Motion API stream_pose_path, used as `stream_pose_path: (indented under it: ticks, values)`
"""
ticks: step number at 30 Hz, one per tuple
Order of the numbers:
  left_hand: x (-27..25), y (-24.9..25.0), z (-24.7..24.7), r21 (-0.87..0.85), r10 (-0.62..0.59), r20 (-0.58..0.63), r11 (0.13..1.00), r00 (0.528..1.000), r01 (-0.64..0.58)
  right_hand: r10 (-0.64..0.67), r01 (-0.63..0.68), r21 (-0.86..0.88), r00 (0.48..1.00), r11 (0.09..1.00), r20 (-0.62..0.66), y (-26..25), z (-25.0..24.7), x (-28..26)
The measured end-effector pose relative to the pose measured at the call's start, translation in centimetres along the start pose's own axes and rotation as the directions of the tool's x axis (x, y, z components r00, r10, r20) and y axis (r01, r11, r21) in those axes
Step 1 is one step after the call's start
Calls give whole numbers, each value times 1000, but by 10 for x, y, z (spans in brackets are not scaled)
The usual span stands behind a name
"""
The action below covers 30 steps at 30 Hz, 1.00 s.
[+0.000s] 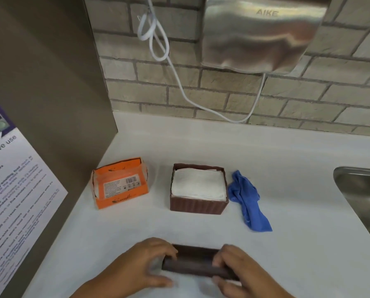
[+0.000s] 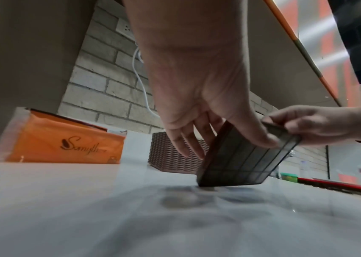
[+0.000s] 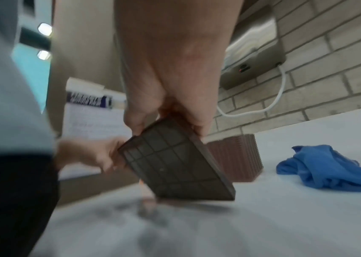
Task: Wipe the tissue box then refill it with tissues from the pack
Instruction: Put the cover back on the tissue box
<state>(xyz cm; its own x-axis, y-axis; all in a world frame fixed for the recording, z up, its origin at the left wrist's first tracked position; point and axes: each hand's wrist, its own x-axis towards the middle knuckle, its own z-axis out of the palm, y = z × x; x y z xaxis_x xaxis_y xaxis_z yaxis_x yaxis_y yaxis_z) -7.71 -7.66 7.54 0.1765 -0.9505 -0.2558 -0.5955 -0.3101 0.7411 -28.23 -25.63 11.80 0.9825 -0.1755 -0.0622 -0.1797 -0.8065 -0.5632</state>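
Both of my hands hold the dark brown tissue box lid (image 1: 193,264) near the counter's front edge. My left hand (image 1: 149,262) grips its left end and my right hand (image 1: 233,268) grips its right end. In the wrist views the lid (image 2: 241,161) (image 3: 175,167) stands tilted, its ribbed underside showing and its lower edge on the counter. The brown ribbed tissue box (image 1: 198,206) sits open behind it, filled with white tissues (image 1: 198,183). An orange tissue pack (image 1: 119,186), torn open on top, lies to the box's left. A blue cloth (image 1: 247,201) lies crumpled to its right.
A steel sink (image 1: 360,190) is set into the white counter (image 1: 287,244) at the right. A metal hand dryer (image 1: 263,33) hangs on the brick wall, and its white cable (image 1: 179,82) droops toward the counter. A brown panel with a poster (image 1: 14,179) closes the left side.
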Motion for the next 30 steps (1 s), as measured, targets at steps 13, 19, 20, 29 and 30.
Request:
stream_pose_path:
  ticks: [13, 19, 20, 29, 30]
  values:
    - [73, 15, -62, -416, -263, -549, 909, 793, 13, 530, -297, 588, 803, 753, -273, 33, -38, 84]
    - [133, 4, -68, -161, -200, -657, 979, 727, 124, 487, -425, 239, 736, 873, -470, 62, -33, 132]
    - [138, 3, -67, -139, -206, -658, 979, 724, 152, 491, -457, 193, 731, 868, -474, 65, -31, 135]
    - [148, 4, -55, -5, -233, -656, 952, 718, 305, 541, -595, 46, 692, 802, -478, 68, -24, 141]
    - [149, 6, -54, 5, -238, -656, 948, 717, 319, 541, -601, 32, 694, 799, -476, 68, -23, 141]
